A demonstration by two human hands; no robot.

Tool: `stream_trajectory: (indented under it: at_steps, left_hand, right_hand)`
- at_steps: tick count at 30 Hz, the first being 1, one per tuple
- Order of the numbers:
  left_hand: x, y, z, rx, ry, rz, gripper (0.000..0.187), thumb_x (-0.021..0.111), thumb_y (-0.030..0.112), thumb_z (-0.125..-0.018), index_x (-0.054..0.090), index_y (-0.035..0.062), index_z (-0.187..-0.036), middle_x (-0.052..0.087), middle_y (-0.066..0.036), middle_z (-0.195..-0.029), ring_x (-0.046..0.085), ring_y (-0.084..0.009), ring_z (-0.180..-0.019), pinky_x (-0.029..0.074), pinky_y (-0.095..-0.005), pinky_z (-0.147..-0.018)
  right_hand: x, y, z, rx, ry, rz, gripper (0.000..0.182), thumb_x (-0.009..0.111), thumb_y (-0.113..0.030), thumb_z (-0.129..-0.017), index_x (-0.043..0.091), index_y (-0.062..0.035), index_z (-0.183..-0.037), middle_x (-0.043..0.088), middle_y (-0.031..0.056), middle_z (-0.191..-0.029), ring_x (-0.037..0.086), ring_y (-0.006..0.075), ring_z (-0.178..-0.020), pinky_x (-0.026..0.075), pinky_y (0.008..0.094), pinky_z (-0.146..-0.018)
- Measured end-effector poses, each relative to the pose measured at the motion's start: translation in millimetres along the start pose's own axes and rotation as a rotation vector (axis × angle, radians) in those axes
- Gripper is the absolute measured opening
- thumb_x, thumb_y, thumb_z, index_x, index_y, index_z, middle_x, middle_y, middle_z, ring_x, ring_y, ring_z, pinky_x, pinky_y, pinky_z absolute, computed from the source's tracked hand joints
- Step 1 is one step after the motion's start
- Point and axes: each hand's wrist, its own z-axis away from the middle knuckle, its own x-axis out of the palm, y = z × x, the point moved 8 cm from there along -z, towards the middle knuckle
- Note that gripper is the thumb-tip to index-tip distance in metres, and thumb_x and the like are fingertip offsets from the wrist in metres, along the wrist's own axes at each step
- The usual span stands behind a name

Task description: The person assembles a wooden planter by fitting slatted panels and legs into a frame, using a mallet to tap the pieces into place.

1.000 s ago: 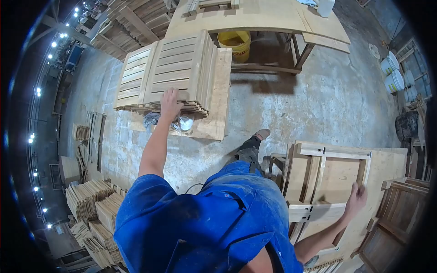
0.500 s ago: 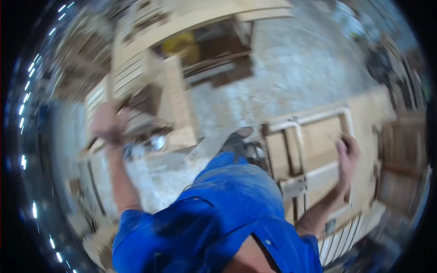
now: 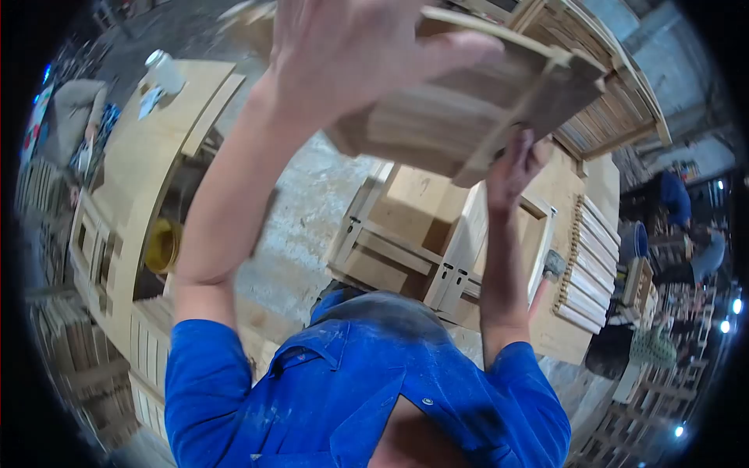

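Observation:
A wooden panel [image 3: 445, 117] with a raised batten near its right end is held up in front of me, tilted. My right hand [image 3: 513, 168] has its fingers closed on the lower right edge. My left hand [image 3: 351, 66] is raised high, across the panel's left part, thumb stretched out to the right; its other fingers run toward the top edge of the view. I cannot make out whether it touches the panel. Below the panel, wooden frames [image 3: 398, 242] with dark slots in their joints lie on a pale board.
A long bench [image 3: 129, 171] with a white bottle [image 3: 162, 69] runs along the left, a yellow bucket [image 3: 162, 243] beneath it. Right of the frames are a mallet [image 3: 554, 264] and a row of slats [image 3: 585, 269]. Other people are at the far left and right.
Both hands have risen; before, they were apart with no panel between them. The panel is now up in my right hand. The view has turned, bringing the left bench and bottle into sight.

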Motion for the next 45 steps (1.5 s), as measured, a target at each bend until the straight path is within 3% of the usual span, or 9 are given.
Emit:
stream_trajectory:
  at_steps: [3,8,19,23,30,33,35,43,45]
  left_hand:
    - [46.7,-56.7,9.8,-0.25,0.315,-0.003,0.11,0.084,0.046,-0.071,0.022,-0.0031,-0.148,0.029,-0.023,-0.148,0.032,-0.0303,-0.135,0.031,-0.0447,-0.11]
    - [251.9,-102.9,83.9,-1.01,0.103,1.109,0.036,0.086,0.03,-0.074,0.07,0.003,-0.092,0.069,-0.004,-0.082,0.063,-0.0112,-0.072,0.05,-0.0258,-0.066]
    - [326.3,-73.3,104.6,-1.031,0.032,1.225,0.039,0.082,0.015,-0.075,0.065,0.0005,-0.106,0.067,-0.005,-0.096,0.06,-0.0124,-0.086,0.049,-0.0296,-0.074]
    - [318.1,-57.3,89.7,-0.973,0.227,1.048,0.017,0.078,0.01,-0.078,0.068,0.0039,-0.09,0.066,0.003,-0.079,0.057,-0.0074,-0.072,0.047,-0.027,-0.065]
    - [324.8,-63.6,95.0,-0.964,0.177,0.922,0.016,0.077,0.011,-0.079,0.067,0.0043,-0.089,0.066,0.002,-0.081,0.057,-0.0079,-0.074,0.047,-0.0272,-0.066]
    - [320.3,-60.8,91.9,-0.96,0.2,0.947,0.016,0.077,0.011,-0.079,0.067,0.0043,-0.09,0.066,0.002,-0.08,0.057,-0.0079,-0.075,0.047,-0.0274,-0.066]
    - [320.6,-61.4,89.7,-0.963,0.226,0.972,0.018,0.077,0.011,-0.079,0.067,0.0039,-0.091,0.065,0.002,-0.08,0.056,-0.0076,-0.075,0.047,-0.027,-0.067]
    - [315.3,-64.0,88.3,-0.903,0.186,0.773,0.021,0.081,0.019,-0.079,0.068,0.0022,-0.081,0.067,-0.002,-0.074,0.057,-0.0078,-0.069,0.047,-0.0278,-0.063]
    - [317.1,-65.9,91.6,-0.991,0.154,0.827,0.025,0.082,0.021,-0.077,0.067,0.0013,-0.08,0.066,0.0,-0.073,0.054,-0.0078,-0.067,0.047,-0.0282,-0.063]
  right_hand:
    - [-57.8,-1.5,-48.0,-0.096,0.286,0.331,0.035,0.058,-0.031,-0.098,0.061,-0.0032,-0.076,0.05,-0.0052,-0.066,0.042,0.0045,-0.064,0.031,0.0253,-0.058]
    - [-132.4,52.7,-78.9,-0.033,0.43,0.412,0.039,0.06,-0.038,-0.096,0.065,-0.0015,-0.082,0.057,-0.0026,-0.074,0.048,0.0077,-0.072,0.037,0.026,-0.065]
    - [-177.2,137.9,-82.6,0.096,0.331,0.527,0.05,0.042,-0.046,-0.099,0.064,-0.0016,-0.093,0.061,0.0065,-0.083,0.056,0.0194,-0.075,0.046,0.0342,-0.073]
    - [-199.5,141.8,-82.0,-0.248,0.302,0.674,0.044,0.039,-0.042,-0.102,0.056,-0.0046,-0.084,0.052,0.0033,-0.08,0.047,0.0148,-0.081,0.039,0.0303,-0.075]
    - [-236.2,142.8,-49.9,0.339,0.345,0.584,0.034,0.061,-0.035,-0.097,0.065,-0.0025,-0.106,0.065,0.0091,-0.099,0.059,0.0197,-0.096,0.047,0.0323,-0.089]
    - [-326.3,60.2,21.9,0.399,0.34,1.452,0.057,0.067,-0.038,-0.091,0.055,-0.0016,-0.132,0.061,0.02,-0.123,0.055,0.0339,-0.117,0.04,0.0412,-0.103]
    - [-387.0,9.4,109.7,1.114,0.459,1.77,0.082,0.053,-0.063,-0.087,0.051,0.0035,-0.134,0.049,0.033,-0.133,0.049,0.0464,-0.123,0.038,0.0519,-0.104]
    - [-506.6,-4.4,258.9,1.45,0.214,1.632,0.082,0.042,-0.066,-0.091,0.057,0.0072,-0.125,0.059,0.0348,-0.118,0.057,0.0425,-0.115,0.043,0.0467,-0.098]
    - [-516.1,6.3,257.1,1.48,0.095,1.339,0.076,0.046,-0.062,-0.093,0.067,0.0109,-0.087,0.068,0.0271,-0.084,0.066,0.037,-0.086,0.048,0.0466,-0.077]
